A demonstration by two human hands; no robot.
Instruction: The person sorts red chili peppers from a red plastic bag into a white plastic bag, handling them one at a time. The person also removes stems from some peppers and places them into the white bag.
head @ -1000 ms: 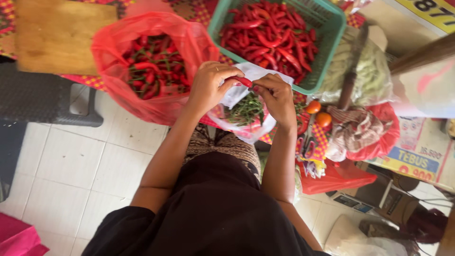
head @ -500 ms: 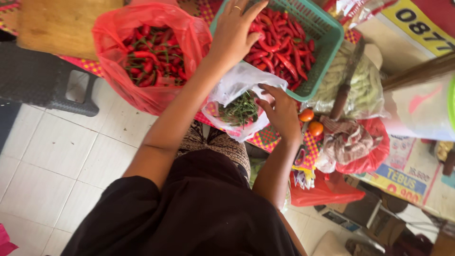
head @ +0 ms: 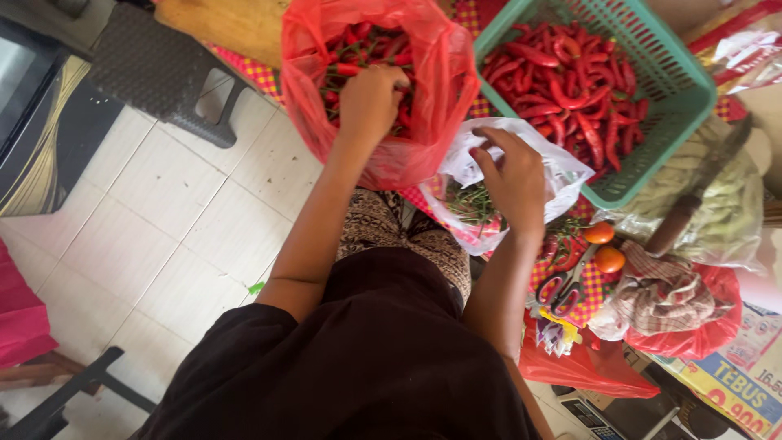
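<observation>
Your left hand (head: 371, 102) is down inside the red bag (head: 432, 122), fingers curled in among the small chillies (head: 346, 61) — they lie right under and around your fingertips, touching them, but you can't tell from here whether a chilli is actually pinched, since the fingers are buried. The bag's mouth stands open around your wrist, its plastic wall bulging towards you.

Your right hand (head: 509, 175) sits just beside it, fingers bent and closed on the rim of the clear bag (head: 570, 175), holding that mouth open. Inside, below your palm, lies a heap of green stems (head: 472, 204), close to the fingers yet not touching them.

Out past your right hand, the green basket (head: 676, 90) is full of long red chillies (head: 562, 81), its near edge against the clear bag. Further right, two small tomatoes (head: 603, 244) rest near a checked cloth (head: 660, 297), with scissors (head: 562, 289) just beside them on the patterned table cover. A pale bag (head: 717, 212) lies behind, a dark handle (head: 692, 200) across it. Up left of the red bag sits a wooden board (head: 236, 24), and the white tiled floor (head: 195, 228) spreads under your left arm
</observation>
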